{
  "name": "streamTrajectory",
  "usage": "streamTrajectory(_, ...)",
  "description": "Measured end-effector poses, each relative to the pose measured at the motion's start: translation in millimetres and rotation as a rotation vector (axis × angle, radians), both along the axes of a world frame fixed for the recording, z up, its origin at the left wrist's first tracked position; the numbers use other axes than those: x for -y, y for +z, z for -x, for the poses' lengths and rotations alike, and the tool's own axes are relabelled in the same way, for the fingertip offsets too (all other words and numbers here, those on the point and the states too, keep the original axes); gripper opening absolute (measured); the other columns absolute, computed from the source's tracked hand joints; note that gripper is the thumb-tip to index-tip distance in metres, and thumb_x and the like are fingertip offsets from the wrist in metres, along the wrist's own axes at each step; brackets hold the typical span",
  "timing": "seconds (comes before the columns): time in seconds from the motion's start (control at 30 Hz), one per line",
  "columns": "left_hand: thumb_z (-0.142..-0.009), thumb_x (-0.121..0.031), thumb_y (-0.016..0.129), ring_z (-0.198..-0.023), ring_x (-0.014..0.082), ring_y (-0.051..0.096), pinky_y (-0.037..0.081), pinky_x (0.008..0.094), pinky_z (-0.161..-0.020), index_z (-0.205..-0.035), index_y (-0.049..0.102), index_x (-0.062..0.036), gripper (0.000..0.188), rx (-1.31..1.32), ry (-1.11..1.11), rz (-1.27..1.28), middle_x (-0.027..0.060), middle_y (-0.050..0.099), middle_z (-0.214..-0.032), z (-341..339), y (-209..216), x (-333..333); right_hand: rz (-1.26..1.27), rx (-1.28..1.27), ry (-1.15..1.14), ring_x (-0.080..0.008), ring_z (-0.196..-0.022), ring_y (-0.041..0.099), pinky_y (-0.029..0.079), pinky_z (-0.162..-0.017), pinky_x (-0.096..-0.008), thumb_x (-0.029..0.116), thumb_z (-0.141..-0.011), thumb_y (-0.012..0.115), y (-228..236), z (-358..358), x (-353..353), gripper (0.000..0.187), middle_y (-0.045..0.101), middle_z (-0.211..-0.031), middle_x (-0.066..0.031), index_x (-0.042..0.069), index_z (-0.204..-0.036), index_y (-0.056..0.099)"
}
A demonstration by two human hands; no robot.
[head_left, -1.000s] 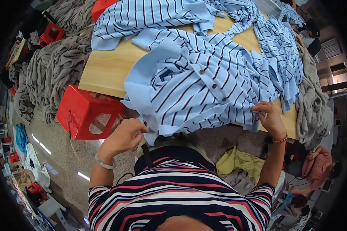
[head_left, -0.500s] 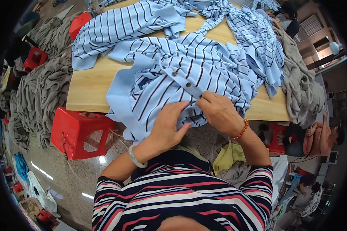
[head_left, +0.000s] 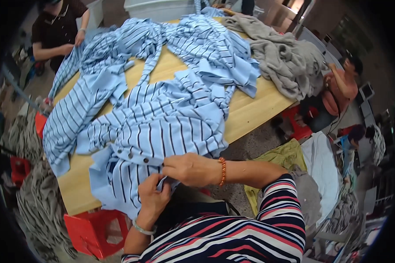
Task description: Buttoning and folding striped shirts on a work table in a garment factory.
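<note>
l hand (head_left: 152, 198) & r hand (head_left: 188, 169) were close tog., fingers of both pinching the button-front edge of a blue striped shirt (head_left: 166, 135), which lay at the near edge of the wood table (head_left: 252, 117). more striped garments (head_left: 202, 46) were piled beyond, grey fabric (head_left: 285, 63) at the table's far r side, red stool (head_left: 83, 232) by the near l corner, co-worker (head_left: 57, 33) at far l w/ hands on striped cloth (head_left: 66, 70).

Striped garments (head_left: 169, 135) on wooden table (head_left: 254, 115)
</note>
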State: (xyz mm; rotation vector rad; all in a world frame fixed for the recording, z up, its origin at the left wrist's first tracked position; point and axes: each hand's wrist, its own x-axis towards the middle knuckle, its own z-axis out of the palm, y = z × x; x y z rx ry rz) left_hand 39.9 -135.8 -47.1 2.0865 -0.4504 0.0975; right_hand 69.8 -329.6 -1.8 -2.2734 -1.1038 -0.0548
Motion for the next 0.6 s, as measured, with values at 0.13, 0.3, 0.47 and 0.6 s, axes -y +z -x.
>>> streamTrajectory(0.13,-0.077,-0.002,0.065,-0.064,0.0147,0.059,0.045,0.0253,-0.063,-0.081,0.063,0.0001,0.005,-0.308,-0.061,0.297,0.0025,0.063,-0.071,-8.6,-2.9,-6.5,-0.153,0.093,-0.027,-0.0296,-0.073,0.058,0.049,-0.059,-0.0359,0.0,-0.074,0.058,-7.4,3.4,-1.1,0.017,0.051,-0.084,-0.0121,0.0,-0.091,0.055)
streamTrajectory(0.3,-0.085,-0.011,0.063,-0.086,0.0107,0.061,0.045,0.0207,-0.079,-0.105,0.06,0.0016,0.025,-0.924,-0.2,0.971,0.0023,0.065,-0.093,-22.9,1.7,-9.5,-0.183,0.045,-0.026,-0.0298,-0.078,0.059,0.05,-0.066,-0.0375,0.003,-0.076,0.06,-2.3,5.2,-3.7,0.016,0.054,-0.086,-0.0127,0.0,-0.09,0.054)
streamTrajectory(0.47,-0.087,-0.013,0.064,-0.072,0.0098,0.061,0.048,0.022,-0.069,-0.093,0.065,0.0015,0.016,-0.884,-0.075,0.992,0.0026,0.066,-0.084,-22.8,-16.3,-7.1,-0.102,0.077,-0.02,-0.0283,-0.078,0.059,0.05,-0.066,-0.0371,0.003,-0.077,0.058,-1.3,10.3,-5.7,0.017,0.053,-0.085,-0.0115,0.0,-0.093,0.056)
streamTrajectory(0.6,-0.088,-0.007,0.067,-0.075,0.011,0.063,0.05,0.0229,-0.07,-0.098,0.066,0.0031,0.015,-0.774,-0.009,0.942,0.007,0.069,-0.09,-14.4,-17.1,-6.0,-0.077,0.199,-0.057,-0.0264,-0.076,0.059,0.05,-0.061,-0.0357,0.006,-0.08,0.056,-4.2,12.3,-5.8,0.013,0.052,-0.085,-0.0107,0.001,-0.092,0.055)
